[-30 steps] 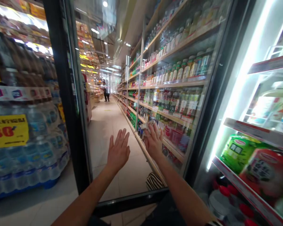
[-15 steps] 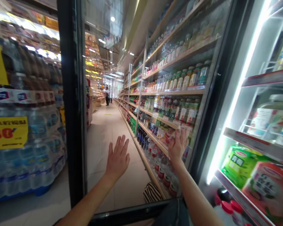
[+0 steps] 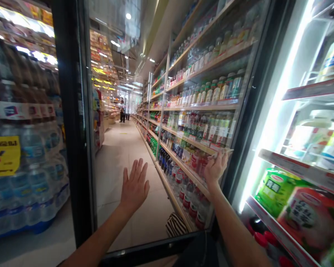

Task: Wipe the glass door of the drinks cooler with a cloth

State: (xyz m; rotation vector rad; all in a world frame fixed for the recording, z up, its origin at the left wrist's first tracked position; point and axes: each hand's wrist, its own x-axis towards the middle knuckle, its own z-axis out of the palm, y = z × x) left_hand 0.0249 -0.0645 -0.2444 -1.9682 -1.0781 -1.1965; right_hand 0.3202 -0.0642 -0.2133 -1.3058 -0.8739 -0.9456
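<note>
A glass cooler door (image 3: 111,207) with a black frame stands open in front of me. My left hand (image 3: 135,185) is spread with its palm toward the pane, and appears to rest on the glass. Near the pane's right side, my right hand (image 3: 215,168) has its fingers bent around a thin pale cloth (image 3: 226,150), pressed to the glass. Part of the cloth is hidden by the fingers; whether it is fabric or paper I cannot tell.
To the right, lit cooler shelves hold bottles (image 3: 311,137), a green pack (image 3: 275,191) and a red pack (image 3: 308,218). Stacked bottled water (image 3: 30,181) with a yellow price sign (image 3: 4,155) stands left. An aisle with drink shelves (image 3: 200,107) and distant people (image 3: 122,115) shows in the glass.
My right hand has slid right across the glass toward the door frame, and more of the cloth shows. My left hand stays spread in nearly the same place. The view has shifted slightly.
</note>
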